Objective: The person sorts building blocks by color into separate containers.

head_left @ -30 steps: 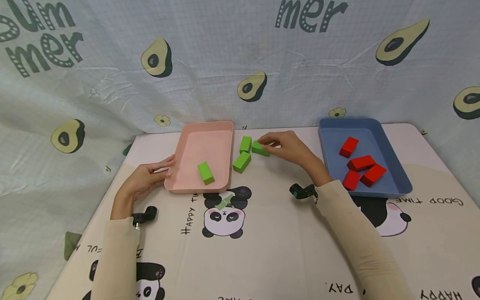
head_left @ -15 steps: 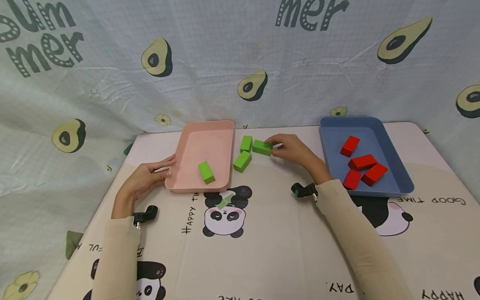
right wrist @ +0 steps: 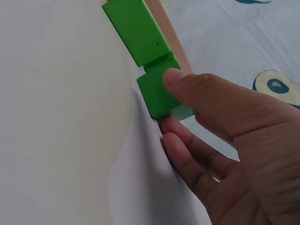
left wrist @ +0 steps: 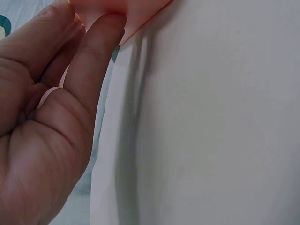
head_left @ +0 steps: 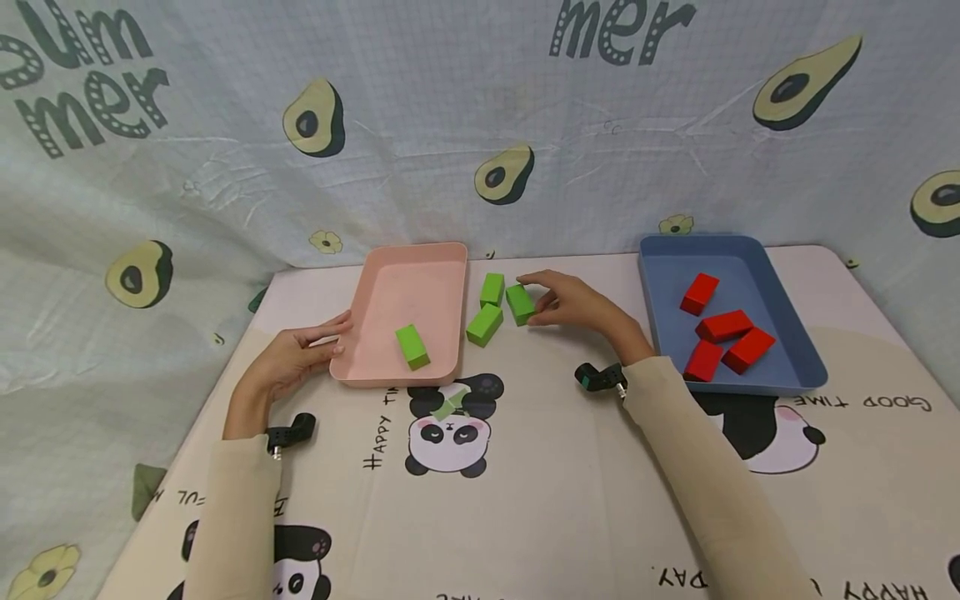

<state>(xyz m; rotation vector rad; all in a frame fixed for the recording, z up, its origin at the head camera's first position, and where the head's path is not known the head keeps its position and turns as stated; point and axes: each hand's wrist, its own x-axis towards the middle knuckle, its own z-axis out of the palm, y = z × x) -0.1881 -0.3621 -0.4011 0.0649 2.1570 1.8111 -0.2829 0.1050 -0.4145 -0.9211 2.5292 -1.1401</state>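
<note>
A green rectangular block lies on the table right of the pink tray. My right hand pinches it between the thumb and fingers, by its far and near ends. In the right wrist view the thumb presses on this block. Close to it are two more green blocks, a far one and a nearer one. At the left, my left hand holds the left edge of the pink tray. One green block lies inside that tray.
A blue tray with several red blocks stands at the right, beyond my right forearm. The patterned table cover spreads in front. Behind the table hangs a pale curtain printed with avocados.
The green block at my right hand has turned from lying sideways to pointing away from me. My right fingers now span its far and near ends. The left hand and pink tray stay put.
</note>
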